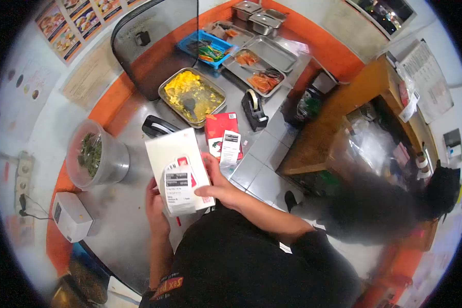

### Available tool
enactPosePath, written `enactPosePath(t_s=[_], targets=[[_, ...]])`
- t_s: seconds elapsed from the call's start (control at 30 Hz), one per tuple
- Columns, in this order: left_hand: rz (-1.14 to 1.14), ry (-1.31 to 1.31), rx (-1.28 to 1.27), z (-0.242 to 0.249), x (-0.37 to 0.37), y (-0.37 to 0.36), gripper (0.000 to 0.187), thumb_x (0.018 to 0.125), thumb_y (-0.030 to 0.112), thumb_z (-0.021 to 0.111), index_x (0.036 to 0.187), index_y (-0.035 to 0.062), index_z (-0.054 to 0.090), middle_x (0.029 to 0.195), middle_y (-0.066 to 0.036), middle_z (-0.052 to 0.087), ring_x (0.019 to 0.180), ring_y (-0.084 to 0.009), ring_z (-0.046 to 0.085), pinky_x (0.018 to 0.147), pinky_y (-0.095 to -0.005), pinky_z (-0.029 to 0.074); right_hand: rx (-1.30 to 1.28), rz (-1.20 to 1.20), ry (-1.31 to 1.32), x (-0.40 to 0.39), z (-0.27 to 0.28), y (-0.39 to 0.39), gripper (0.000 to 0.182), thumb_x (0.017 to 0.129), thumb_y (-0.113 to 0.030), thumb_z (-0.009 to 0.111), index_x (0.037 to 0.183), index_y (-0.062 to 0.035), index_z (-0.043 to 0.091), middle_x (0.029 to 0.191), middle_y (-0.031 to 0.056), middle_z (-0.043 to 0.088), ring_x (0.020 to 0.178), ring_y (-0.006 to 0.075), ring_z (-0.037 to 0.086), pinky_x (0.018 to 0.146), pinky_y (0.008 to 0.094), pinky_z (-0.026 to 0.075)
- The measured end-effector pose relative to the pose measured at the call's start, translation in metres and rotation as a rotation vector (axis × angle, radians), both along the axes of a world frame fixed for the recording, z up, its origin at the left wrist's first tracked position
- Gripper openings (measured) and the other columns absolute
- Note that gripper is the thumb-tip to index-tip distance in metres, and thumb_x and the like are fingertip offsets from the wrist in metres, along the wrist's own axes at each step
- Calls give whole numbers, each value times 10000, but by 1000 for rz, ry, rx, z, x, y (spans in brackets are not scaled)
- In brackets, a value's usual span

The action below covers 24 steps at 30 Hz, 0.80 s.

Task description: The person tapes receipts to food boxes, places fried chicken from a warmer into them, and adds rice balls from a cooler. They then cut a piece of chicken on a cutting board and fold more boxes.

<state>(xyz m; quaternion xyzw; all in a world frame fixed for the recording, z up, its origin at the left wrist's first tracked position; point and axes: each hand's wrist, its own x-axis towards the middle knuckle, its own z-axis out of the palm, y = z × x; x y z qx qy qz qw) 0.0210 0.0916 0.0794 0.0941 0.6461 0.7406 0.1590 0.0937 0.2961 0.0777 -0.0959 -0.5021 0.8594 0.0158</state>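
Note:
A white cardboard box (164, 149) with red print is held up between my two hands, above the steel table (123, 215). Around its left edge wrap the fingers of my left hand (158, 208). My right hand (218, 179) grips the opposite side, its thumb on the front face near a printed receipt (178, 189). Just beyond the box lies a red box (222, 126) bearing another receipt (230, 147). A black stapler (159, 126) is partly covered by the white box. To the right of the red box stands a black tape dispenser (254, 110).
A steel tray of yellow food (182, 87) sits further back, near trays of sliced orange food (264, 79) and a blue basket (205, 46). On the left are a plastic bucket (115, 161) and a white printer (72, 218). A blurred dark-clothed person (385, 208) is at right.

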Motion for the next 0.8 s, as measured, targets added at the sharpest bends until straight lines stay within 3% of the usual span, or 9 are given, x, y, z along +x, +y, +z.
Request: enactPosePath(t_s=[0.1,0.3,0.37,0.4,0.5,0.6,0.7,0.73,0.8], targets=[[-64,-187,-106,-32,9,-4,463,956,314,566,1265,-29,528,1173,-121,612,1074,-194,586,955,-331,456,68,42,-127,9,-41,-7,1114,735,-159,787,1561,-125,41,1474,195,322,1400,317,357,1142,434,333],[-186,-519,-211,-121,10,-12,375,922,156,588,1242,-39,566,1133,-125,662,1054,-227,632,945,-345,492,117,101,-309,9,-107,0,1007,765,-163,773,1567,-44,175,1453,199,450,1317,289,489,1096,381,406],[-170,-459,-223,-143,8,-11,406,915,149,636,1266,-42,569,1140,-133,667,1088,-232,632,951,-355,507,101,104,-309,1,-131,8,929,815,-126,728,1587,-46,217,1536,150,398,1403,267,402,1152,378,324],[-197,-439,-299,-124,5,0,467,912,177,645,1317,-33,543,1171,-130,660,1104,-237,624,958,-368,499,124,93,-280,-1,-139,12,902,838,-147,713,1582,-18,220,1515,177,439,1358,263,468,1114,363,385],[-212,-322,-380,-141,6,-2,581,913,219,683,1409,-15,492,1243,-131,629,1130,-239,612,972,-380,490,48,136,-324,-1,-139,24,802,889,-147,659,1564,18,258,1524,176,433,1372,262,458,1147,351,336],[-183,-356,-275,-160,12,-7,638,902,235,722,1441,4,472,1424,-163,450,1131,-227,584,952,-357,499,-82,88,-383,8,-116,27,649,926,-168,590,1518,3,388,1469,135,512,1339,239,487,1121,369,359],[136,-99,-446,-130,14,-13,586,878,199,726,1402,29,526,1384,-149,502,1124,-255,588,938,-376,491,-65,-37,-463,32,-163,46,516,935,-174,564,1416,8,519,1371,122,592,1248,232,555,1085,376,385],[162,-118,-445,-98,11,-14,586,878,199,726,1402,29,526,1384,-149,502,1124,-255,588,938,-376,491,20,-134,-502,34,-155,44,405,923,-133,555,1299,10,602,1282,111,644,1179,215,588,1041,380,418],[30,302,-520,4,-6,-10,494,848,124,704,1323,43,593,1292,-141,592,1086,-299,609,918,-400,492,61,-134,-512,34,-164,49,393,918,-126,554,1281,13,609,1268,112,650,1171,213,592,1023,376,435]])
